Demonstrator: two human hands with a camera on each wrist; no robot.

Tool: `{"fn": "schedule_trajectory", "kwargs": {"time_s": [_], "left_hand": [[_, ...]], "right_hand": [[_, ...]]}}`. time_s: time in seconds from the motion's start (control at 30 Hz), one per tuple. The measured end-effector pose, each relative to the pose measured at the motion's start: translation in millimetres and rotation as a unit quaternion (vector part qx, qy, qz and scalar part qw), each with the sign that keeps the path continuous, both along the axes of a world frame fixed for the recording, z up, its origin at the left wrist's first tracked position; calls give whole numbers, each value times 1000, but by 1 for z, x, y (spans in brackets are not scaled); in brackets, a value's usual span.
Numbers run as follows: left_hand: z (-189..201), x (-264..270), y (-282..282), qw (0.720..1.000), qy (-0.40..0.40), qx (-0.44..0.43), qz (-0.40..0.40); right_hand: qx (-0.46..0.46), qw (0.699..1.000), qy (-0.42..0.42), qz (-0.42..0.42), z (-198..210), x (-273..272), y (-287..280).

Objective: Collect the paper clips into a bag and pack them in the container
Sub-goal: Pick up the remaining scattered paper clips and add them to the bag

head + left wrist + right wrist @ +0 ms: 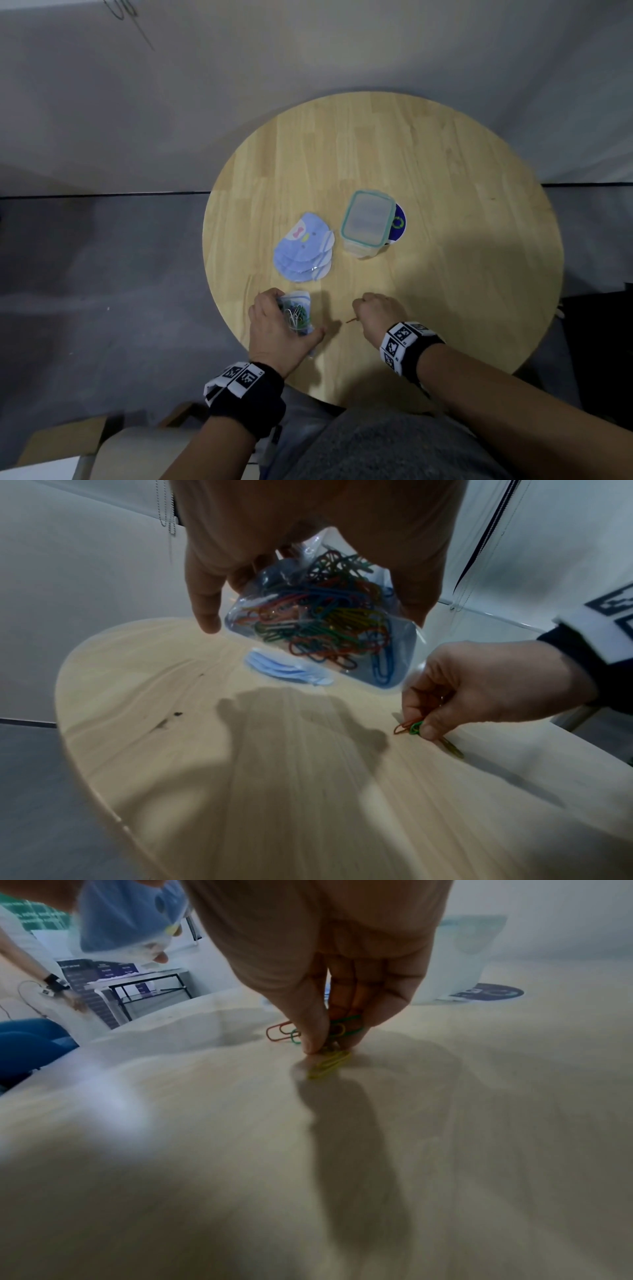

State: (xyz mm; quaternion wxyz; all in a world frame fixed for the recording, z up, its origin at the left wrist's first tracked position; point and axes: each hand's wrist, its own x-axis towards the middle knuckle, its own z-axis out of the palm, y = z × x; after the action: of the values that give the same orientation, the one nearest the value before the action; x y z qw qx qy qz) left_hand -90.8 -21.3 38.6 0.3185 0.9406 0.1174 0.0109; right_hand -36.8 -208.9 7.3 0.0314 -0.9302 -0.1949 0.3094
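My left hand (pixel 277 325) grips a small clear bag (pixel 298 313) filled with several coloured paper clips (pixel 325 615), held just above the near side of the round wooden table (pixel 445 205). To its right, my right hand (pixel 375 313) pinches red and green paper clips (pixel 291 1033) at the table top. A yellow paper clip (pixel 329 1064) lies on the wood under its fingertips (pixel 313 1039). The clear container (pixel 366 222) with a green-rimmed lid stands shut at the table's middle.
A stack of blue printed bags (pixel 305 250) lies left of the container. A dark round sticker (pixel 397 222) shows under the container's right side. Grey floor lies left of the table and a cardboard box (pixel 68 442) sits at the lower left.
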Motion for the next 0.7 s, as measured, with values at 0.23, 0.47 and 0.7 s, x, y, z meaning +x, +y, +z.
{"fn": "schedule_trajectory", "kwargs": {"time_s": [0.23, 0.47, 0.7], "left_hand": [[1, 5, -6, 1000, 14, -12, -5], [1, 11, -8, 1000, 9, -15, -11], [2, 17, -11, 1000, 14, -4, -21]], "right_hand": [[-17, 1000, -11, -21, 5, 3, 8], [-36, 999, -9, -17, 0, -5, 13], [7, 1000, 4, 1, 10, -4, 8]]}}
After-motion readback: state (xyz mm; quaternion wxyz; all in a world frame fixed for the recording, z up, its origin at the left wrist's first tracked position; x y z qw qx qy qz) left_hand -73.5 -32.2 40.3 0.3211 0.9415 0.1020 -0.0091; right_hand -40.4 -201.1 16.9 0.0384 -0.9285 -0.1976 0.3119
